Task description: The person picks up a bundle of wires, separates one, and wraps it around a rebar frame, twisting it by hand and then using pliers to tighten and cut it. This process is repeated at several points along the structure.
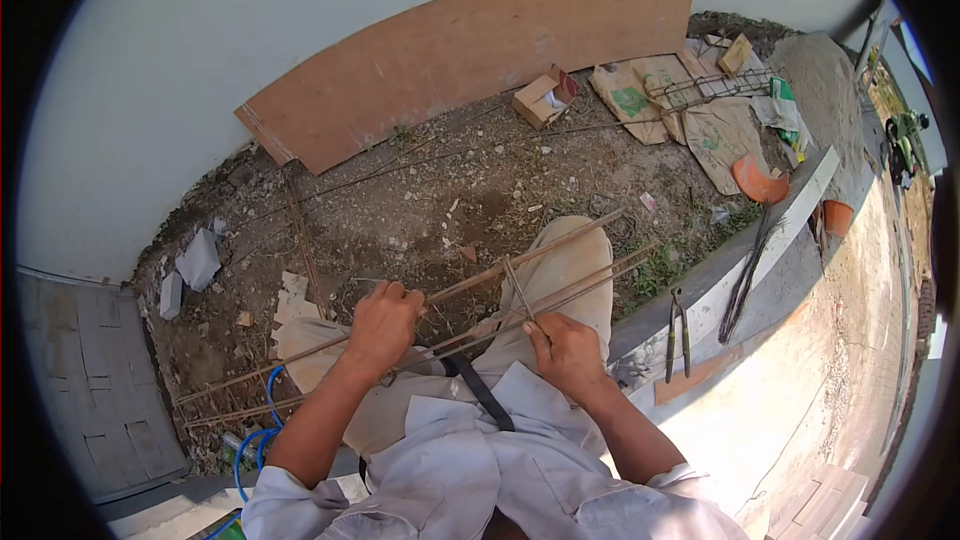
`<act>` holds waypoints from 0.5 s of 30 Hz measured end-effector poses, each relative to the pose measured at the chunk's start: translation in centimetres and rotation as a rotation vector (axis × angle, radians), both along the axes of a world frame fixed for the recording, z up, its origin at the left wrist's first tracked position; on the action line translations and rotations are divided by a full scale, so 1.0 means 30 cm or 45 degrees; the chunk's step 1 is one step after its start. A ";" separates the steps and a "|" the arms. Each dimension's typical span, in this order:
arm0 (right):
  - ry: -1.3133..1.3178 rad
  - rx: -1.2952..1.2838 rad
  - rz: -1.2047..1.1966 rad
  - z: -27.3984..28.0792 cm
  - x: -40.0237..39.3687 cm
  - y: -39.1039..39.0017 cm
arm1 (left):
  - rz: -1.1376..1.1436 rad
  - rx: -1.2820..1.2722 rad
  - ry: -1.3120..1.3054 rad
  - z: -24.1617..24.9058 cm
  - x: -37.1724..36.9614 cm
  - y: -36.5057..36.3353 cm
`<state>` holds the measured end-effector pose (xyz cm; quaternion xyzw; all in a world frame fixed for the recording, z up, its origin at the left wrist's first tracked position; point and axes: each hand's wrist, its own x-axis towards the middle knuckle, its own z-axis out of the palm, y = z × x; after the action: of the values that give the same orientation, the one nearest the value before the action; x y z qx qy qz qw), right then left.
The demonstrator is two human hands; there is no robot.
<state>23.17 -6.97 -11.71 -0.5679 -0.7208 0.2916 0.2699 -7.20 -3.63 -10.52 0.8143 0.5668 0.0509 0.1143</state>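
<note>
Several long, thin rusty steel rods lie across my lap, held in a narrow frame. My left hand is closed over the upper rod, knuckles up; its palm is hidden, and a thin wire end seems to stick out beside it. My right hand pinches the lower end of a bent steel stirrup, which crosses the rods above my right thigh. The two hands are apart, with the rods running between them.
Pliers and a bundle of tie wire lie on the concrete ledge at right. Beyond are a cardboard box, paper sacks, a plywood sheet and an orange bowl-like piece. A blue hose curls at left.
</note>
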 end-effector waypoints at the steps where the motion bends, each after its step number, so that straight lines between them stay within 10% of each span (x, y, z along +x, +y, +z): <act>1: 0.008 0.019 -0.005 -0.006 -0.001 -0.001 | -0.021 0.030 0.028 0.000 -0.003 0.003; 9: 0.035 0.052 -0.026 -0.032 -0.007 -0.001 | 0.069 0.241 -0.127 -0.015 0.132 -0.059; 15: 0.058 0.029 -0.033 -0.038 -0.006 -0.008 | 0.137 -0.263 -0.749 -0.087 0.338 -0.079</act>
<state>22.98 -7.22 -12.85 -0.5675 -0.7103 0.2927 0.2963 2.93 -6.02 -13.12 0.7176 0.5538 0.2322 0.3527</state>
